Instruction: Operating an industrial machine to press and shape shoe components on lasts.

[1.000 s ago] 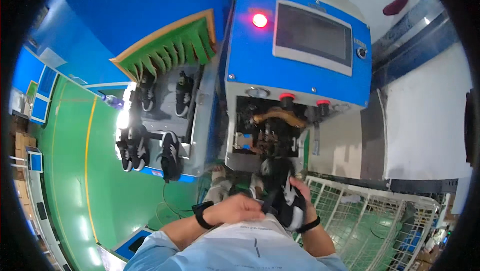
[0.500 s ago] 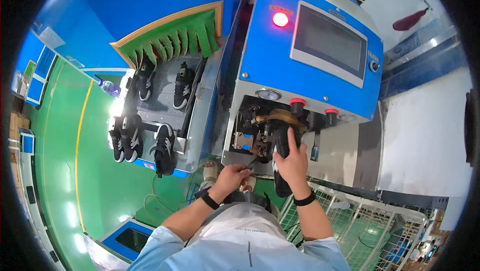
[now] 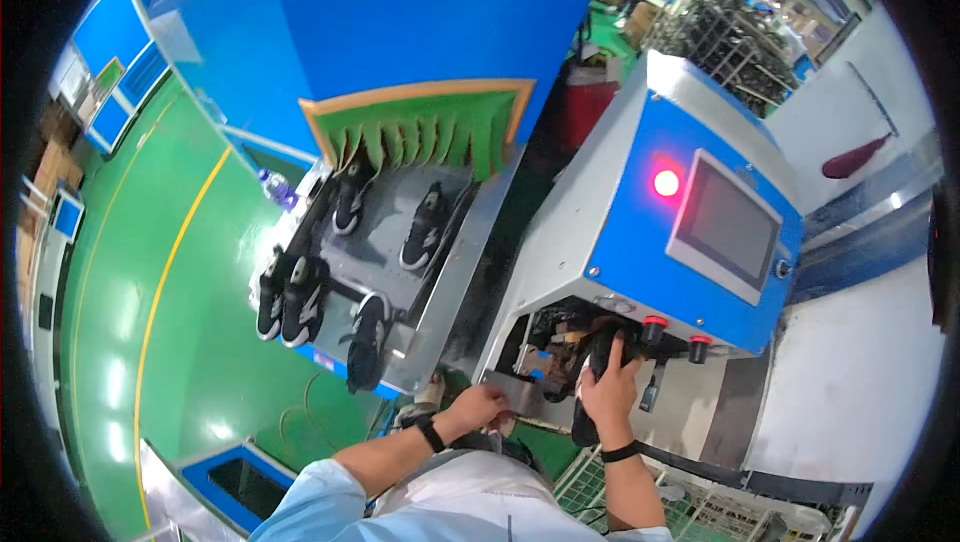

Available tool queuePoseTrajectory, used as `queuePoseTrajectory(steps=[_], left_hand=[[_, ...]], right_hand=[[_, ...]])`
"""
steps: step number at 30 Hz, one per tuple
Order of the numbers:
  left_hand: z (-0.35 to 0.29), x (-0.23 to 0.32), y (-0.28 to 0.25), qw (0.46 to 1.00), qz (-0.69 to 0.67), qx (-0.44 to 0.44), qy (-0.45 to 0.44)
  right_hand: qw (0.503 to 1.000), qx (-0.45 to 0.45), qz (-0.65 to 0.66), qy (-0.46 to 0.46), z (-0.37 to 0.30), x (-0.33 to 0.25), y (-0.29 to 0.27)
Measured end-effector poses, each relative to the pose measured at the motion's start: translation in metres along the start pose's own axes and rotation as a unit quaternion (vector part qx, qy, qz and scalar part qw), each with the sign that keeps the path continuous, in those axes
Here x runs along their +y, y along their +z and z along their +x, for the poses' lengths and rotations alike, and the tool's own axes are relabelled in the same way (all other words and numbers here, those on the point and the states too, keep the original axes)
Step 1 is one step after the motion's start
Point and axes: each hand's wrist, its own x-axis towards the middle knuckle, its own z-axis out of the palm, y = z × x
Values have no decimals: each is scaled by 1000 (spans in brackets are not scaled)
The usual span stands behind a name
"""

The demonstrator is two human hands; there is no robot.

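My right hand (image 3: 611, 400) grips a black shoe (image 3: 584, 429) at the opening of a blue-and-white machine (image 3: 560, 254). The index finger points along the shoe, whose far end reaches in among the machine's dark metal parts (image 3: 545, 360). My left hand (image 3: 480, 408) is closed, with its fingertips pressed together beside the metal plate (image 3: 520, 394) at the machine's lower edge. What it pinches, if anything, is too small to make out.
Several black-and-white shoes (image 3: 370, 342) stand on the conveyor (image 3: 390, 207) to the left, before a green strip curtain (image 3: 420, 137). A bottle (image 3: 277, 189) is at its far left. The machine has a lit red lamp (image 3: 666, 183) and a screen (image 3: 727, 225). A wire cart (image 3: 580, 482) stands below right.
The view has swung, so the machine and conveyor now sit lower and farther right. Both hands stay about where they were at the machine, with the shoe still in the right one.
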Motion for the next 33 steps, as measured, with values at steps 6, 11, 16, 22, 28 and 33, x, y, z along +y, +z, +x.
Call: queuePoseTrajectory(steps=[6, 11, 16, 22, 28, 33], left_hand=[[-26, 26, 7, 997, 55, -46, -2], [-29, 40, 26, 989, -17, -138, -51], [-27, 38, 46, 936, -131, -275, -179], [-17, -21, 52, 873, -196, -324, -308], [-67, 31, 58, 946, -148, -188, -220], [-54, 3, 11, 968, -9, -200, -149]], right_hand=[[991, 124, -16, -57, -22, 5, 10], [966, 231, 18, -116, -76, 23, 25], [979, 168, 74, -87, -167, 24, 19], [955, -142, 255, -49, -220, 24, -39], [638, -140, 748, 114, -127, 37, 17], [566, 14, 820, 89, -149, 38, 6]])
